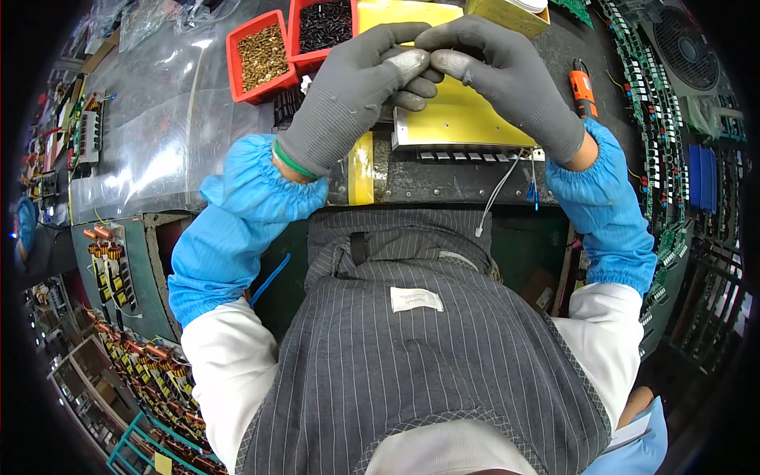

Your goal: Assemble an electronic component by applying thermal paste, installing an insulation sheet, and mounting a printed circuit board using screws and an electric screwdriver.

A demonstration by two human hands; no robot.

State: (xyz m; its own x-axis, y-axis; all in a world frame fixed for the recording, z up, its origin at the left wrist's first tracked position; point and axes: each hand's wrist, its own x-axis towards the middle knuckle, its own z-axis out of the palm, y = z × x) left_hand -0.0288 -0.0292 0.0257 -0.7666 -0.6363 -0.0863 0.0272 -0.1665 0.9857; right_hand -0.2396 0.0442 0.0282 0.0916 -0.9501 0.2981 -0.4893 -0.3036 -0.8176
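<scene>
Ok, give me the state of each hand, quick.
Left hand: fingers pinched shut, meeting the right fingertips; what they hold is too small to tell.
Right hand: pinched shut likewise, above the yellow-topped metal unit.

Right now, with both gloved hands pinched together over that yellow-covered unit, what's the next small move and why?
Probably lower the fingertips to the yellow-covered metal unit. The left hand and right hand meet fingertip to fingertip just above it, as if pinching something too small to make out. The red bin of brass parts sits beside the left hand, so a tiny part seems likely.
</scene>
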